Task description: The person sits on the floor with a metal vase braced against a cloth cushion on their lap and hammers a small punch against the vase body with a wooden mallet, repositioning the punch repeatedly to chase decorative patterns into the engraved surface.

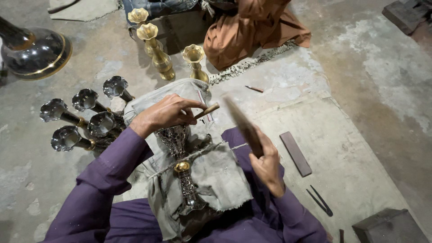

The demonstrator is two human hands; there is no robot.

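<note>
An engraved metal vase [180, 155] with a brass collar lies on a grey cloth pad [216, 175] across my lap. My left hand [164, 114] rests on the vase's upper body and grips a thin chisel with a wooden handle [206, 111], its handle pointing right. My right hand [266, 165] is shut on a flat wooden mallet [243, 126], which is raised and blurred just right of the chisel. Purple sleeves cover both my arms.
Several dark silvery vases [85, 119] lie clustered at my left. Three brass vases [157, 51] stand behind them. A large dark vessel [33, 51] sits far left. A flat bar [295, 153], tweezers [319, 201], a small tool [254, 89] and a block [389, 227] lie at right. Another person's orange garment [252, 29] is ahead.
</note>
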